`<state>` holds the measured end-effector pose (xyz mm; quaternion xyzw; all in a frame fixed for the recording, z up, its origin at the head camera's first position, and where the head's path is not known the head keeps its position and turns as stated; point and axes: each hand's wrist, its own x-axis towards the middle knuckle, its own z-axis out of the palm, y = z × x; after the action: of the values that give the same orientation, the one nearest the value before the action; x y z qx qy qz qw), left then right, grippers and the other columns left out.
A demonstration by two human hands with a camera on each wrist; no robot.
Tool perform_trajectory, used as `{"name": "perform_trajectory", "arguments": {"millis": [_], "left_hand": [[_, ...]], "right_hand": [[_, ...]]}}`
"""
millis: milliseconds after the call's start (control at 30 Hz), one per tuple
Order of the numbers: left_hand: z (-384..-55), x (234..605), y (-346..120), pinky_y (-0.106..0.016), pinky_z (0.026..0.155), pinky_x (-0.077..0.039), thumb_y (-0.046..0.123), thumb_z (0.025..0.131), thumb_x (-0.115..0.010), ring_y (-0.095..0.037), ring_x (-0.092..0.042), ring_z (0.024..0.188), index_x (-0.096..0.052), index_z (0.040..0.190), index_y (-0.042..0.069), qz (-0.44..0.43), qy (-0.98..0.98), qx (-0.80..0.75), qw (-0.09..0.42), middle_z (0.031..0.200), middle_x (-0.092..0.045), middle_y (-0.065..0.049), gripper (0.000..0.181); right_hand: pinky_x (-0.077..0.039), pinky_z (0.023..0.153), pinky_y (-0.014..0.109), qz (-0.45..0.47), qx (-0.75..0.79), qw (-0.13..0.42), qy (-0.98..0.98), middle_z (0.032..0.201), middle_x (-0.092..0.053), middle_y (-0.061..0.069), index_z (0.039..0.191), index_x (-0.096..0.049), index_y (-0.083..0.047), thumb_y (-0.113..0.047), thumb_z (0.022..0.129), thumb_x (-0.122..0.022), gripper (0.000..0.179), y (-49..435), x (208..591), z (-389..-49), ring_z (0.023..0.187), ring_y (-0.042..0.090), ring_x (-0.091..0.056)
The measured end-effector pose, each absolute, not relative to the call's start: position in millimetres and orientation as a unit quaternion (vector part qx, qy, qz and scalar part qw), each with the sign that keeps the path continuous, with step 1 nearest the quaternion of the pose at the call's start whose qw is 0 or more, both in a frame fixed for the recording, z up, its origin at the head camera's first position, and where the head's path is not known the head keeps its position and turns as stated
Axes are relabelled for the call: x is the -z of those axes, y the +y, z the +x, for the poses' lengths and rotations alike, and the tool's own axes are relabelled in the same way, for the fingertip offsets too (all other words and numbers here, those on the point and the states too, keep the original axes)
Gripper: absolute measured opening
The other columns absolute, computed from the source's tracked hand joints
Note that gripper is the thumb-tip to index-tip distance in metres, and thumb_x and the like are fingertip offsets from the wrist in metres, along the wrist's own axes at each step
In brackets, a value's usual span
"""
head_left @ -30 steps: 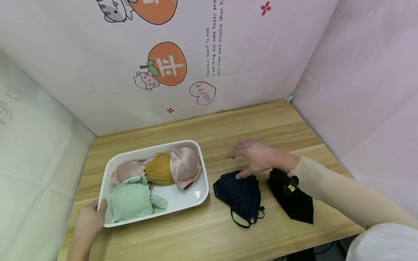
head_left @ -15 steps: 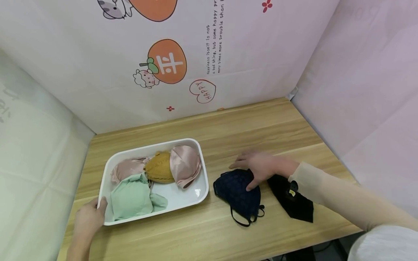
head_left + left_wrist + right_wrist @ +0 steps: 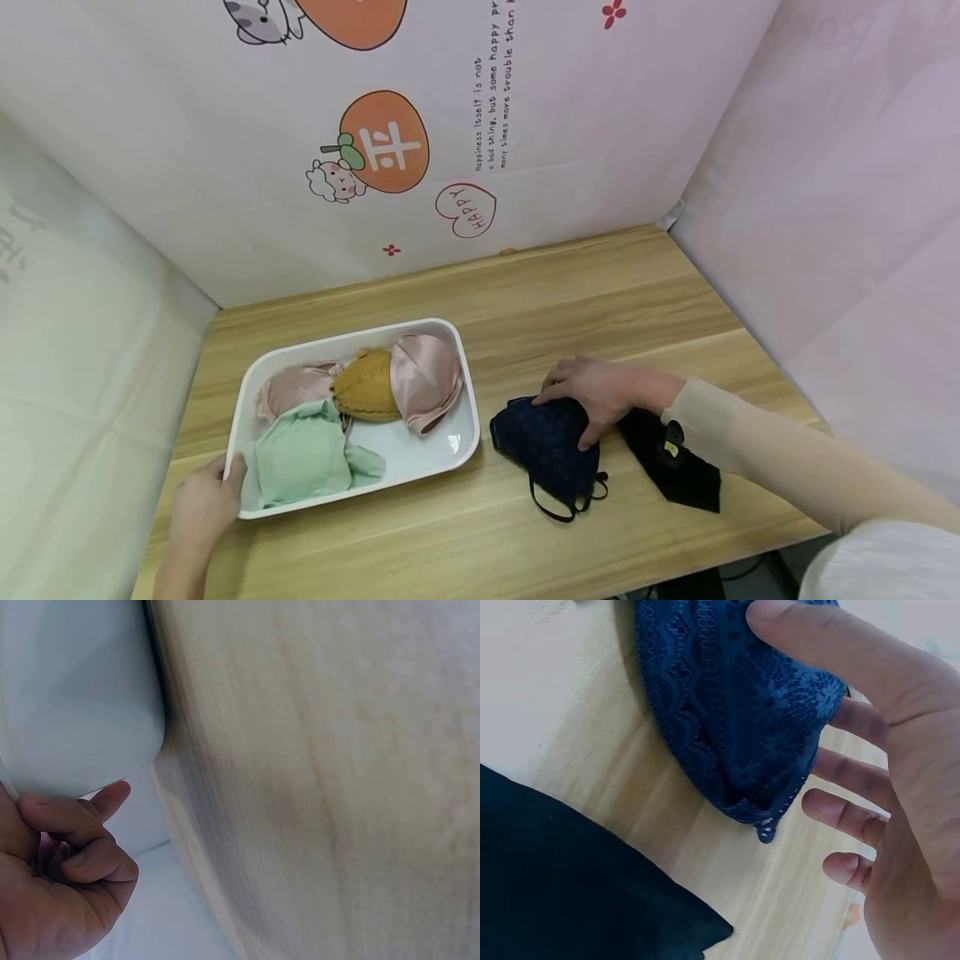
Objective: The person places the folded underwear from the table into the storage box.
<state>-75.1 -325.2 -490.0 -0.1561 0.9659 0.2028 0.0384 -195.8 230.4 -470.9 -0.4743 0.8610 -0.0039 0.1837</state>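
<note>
My right hand [image 3: 600, 396] is over the top edge of a folded navy lace bra [image 3: 543, 442]. In the right wrist view the thumb lies on the lace [image 3: 757, 712], and the index and middle fingers reach behind its edge. The other two fingers stay apart from the cloth. At the left, my left hand [image 3: 206, 504] grips the near left corner of a white tray [image 3: 420, 479], thumb at the rim. The left wrist view shows its fingers curled by the tray's wall [image 3: 90, 697].
Inside the tray lie a mint green garment [image 3: 303, 458], a mustard bra [image 3: 367, 387] and pink satin pieces [image 3: 423, 375]. A black garment [image 3: 678, 467] with a small yellow tag rests under the right forearm. Fabric walls [image 3: 562, 125] bound the wooden table [image 3: 375, 558] at back and sides.
My right hand has come down and slightly right onto the navy bra, its thumb and fingers closing about the top edge. The left hand and tray stay put.
</note>
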Motion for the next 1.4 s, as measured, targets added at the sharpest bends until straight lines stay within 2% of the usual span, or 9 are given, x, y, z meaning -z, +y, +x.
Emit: {"name": "perform_trajectory", "arguments": {"millis": [200,433,767,900,1133,1400], "left_hand": [[-75,490,-325,-0.053,0.070,-0.046,0.033,0.099,-0.032,-0.044,-0.061,0.087,-0.057,0.118,-0.008,-0.155,0.966,-0.205,0.036,0.106,-0.063,-0.031,0.052],[-75,491,-325,-0.054,0.071,-0.046,0.033,0.099,-0.031,-0.047,-0.060,0.089,-0.057,0.119,-0.008,-0.155,0.966,-0.206,0.036,0.107,-0.063,-0.031,0.052],[-76,492,-325,-0.054,0.071,-0.046,0.032,0.099,-0.032,-0.045,-0.061,0.086,-0.058,0.117,-0.007,-0.152,0.967,-0.202,0.029,0.105,-0.063,-0.031,0.051],[-75,493,-326,-0.054,0.070,-0.045,0.032,0.099,-0.032,-0.044,-0.061,0.084,-0.060,0.114,-0.007,-0.151,0.967,-0.204,0.021,0.103,-0.064,-0.031,0.050],[-76,494,-327,-0.053,0.069,-0.045,0.032,0.099,-0.032,-0.042,-0.061,0.082,-0.060,0.113,-0.007,-0.151,0.967,-0.204,0.023,0.102,-0.064,-0.030,0.050],[-76,491,-326,-0.054,0.072,-0.045,0.034,0.099,-0.030,-0.047,-0.060,0.090,-0.056,0.119,-0.007,-0.157,0.966,-0.203,0.044,0.109,-0.062,-0.032,0.053]], "right_hand": [[-0.030,0.108,0.051,-0.468,0.000,0.202,0.860,0.137,-0.045,-0.006,0.141,-0.040,-0.033,-0.062,0.066,-0.074,0.088,231,476,-195,0.128,0.019,-0.040],[-0.035,0.104,0.047,-0.482,0.010,0.192,0.855,0.134,-0.045,-0.005,0.139,-0.042,-0.034,-0.063,0.068,-0.072,0.082,233,483,-195,0.122,0.018,-0.041],[-0.032,0.107,0.050,-0.489,0.027,0.182,0.853,0.133,-0.046,-0.002,0.137,-0.045,-0.030,-0.056,0.070,-0.074,0.077,233,487,-195,0.123,0.020,-0.042],[-0.035,0.105,0.049,-0.503,0.046,0.148,0.850,0.127,-0.050,-0.001,0.131,-0.052,-0.027,-0.055,0.071,-0.073,0.069,234,493,-194,0.120,0.022,-0.045],[-0.044,0.092,0.038,-0.525,0.079,0.105,0.841,0.115,-0.055,-0.005,0.117,-0.061,-0.024,-0.048,0.071,-0.076,0.053,234,501,-194,0.107,0.013,-0.051],[-0.046,0.082,0.031,-0.549,0.125,0.079,0.823,0.098,-0.060,-0.010,0.100,-0.067,-0.022,-0.038,0.072,-0.076,0.034,232,502,-193,0.094,0.008,-0.054]]}}
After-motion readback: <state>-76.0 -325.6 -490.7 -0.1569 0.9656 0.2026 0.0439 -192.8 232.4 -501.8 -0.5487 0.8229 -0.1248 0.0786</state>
